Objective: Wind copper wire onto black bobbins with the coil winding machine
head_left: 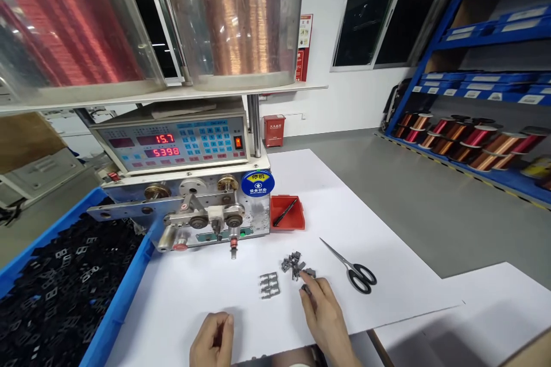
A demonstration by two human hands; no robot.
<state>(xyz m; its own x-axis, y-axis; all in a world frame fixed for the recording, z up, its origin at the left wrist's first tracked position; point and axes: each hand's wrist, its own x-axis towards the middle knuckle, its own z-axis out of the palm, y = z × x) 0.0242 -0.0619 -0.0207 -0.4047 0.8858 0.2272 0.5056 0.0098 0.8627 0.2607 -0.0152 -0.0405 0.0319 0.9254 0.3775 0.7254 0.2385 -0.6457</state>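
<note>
My right hand [326, 311] reaches over the white tabletop to a loose pile of small grey parts [293, 264]. Its index fingertip touches the pile's near edge, and a small dark grey part [306, 288] sits between thumb and finger. Left of the pile, several like parts stand in a neat stack of rows [269, 285]. Closer to me, my left hand [212, 339] rests on the table with its fingers curled and thumb against the index finger; what it holds, if anything, is hidden. Black-handled scissors [360, 278] lie open right of the pile.
A winding machine [172, 152] with lit red digits stands at the back, below large wire spools [235, 17] in clear covers. Beside it sits a red tray [297, 222] with a black pen. On the left, a blue bin [112, 312] holds many black pieces.
</note>
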